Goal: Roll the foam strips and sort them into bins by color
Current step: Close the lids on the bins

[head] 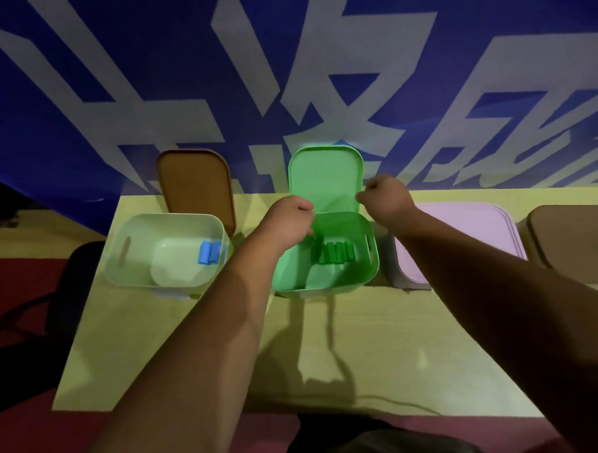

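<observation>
A green bin [371, 274] stands at the middle back of the table and holds several rolled green foam strips [333, 252] in a row. Its green lid [324, 177] stands upright behind it against the wall. My left hand [287, 221] is curled at the lid's lower left edge, over the bin's back corner. My right hand [387, 196] pinches the lid's right edge. To the left, a white bin [128, 268] holds rolled blue foam strips [209, 252] against its right wall.
A brown lid [194, 186] leans on the wall behind the white bin. A bin with a pink lid [462, 236] on it and another with a brown lid [575, 234] stand at the right. A blue banner [284, 73] hangs behind the yellow table [330, 344].
</observation>
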Available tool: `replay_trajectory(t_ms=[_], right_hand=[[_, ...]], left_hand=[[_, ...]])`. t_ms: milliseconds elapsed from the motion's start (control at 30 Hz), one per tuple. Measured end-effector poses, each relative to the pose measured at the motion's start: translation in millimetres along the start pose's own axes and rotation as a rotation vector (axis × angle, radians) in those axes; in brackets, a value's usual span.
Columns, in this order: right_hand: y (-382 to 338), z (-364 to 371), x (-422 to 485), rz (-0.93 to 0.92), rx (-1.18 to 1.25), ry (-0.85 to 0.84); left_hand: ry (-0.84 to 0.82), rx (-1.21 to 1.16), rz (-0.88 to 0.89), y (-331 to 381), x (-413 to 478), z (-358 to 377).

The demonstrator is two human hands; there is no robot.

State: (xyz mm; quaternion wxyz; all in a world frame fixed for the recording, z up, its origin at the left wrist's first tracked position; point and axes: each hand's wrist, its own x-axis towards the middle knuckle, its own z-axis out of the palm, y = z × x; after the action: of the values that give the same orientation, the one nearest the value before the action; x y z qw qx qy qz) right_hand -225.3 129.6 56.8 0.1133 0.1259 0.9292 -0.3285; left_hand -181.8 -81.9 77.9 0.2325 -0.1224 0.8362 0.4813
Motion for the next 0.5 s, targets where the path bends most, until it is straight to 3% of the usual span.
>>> replay_trajectory(t_ms=[300,500], right_hand=[[-10,29,65,0.252,0.291,-0.147],[-5,48,70,0.185,0.214,0.004]], left_hand=[[0.078,-0.110,-0.080,-15,-15,-29],[0.138,-0.183,-0.123,-23,-19,-34]])
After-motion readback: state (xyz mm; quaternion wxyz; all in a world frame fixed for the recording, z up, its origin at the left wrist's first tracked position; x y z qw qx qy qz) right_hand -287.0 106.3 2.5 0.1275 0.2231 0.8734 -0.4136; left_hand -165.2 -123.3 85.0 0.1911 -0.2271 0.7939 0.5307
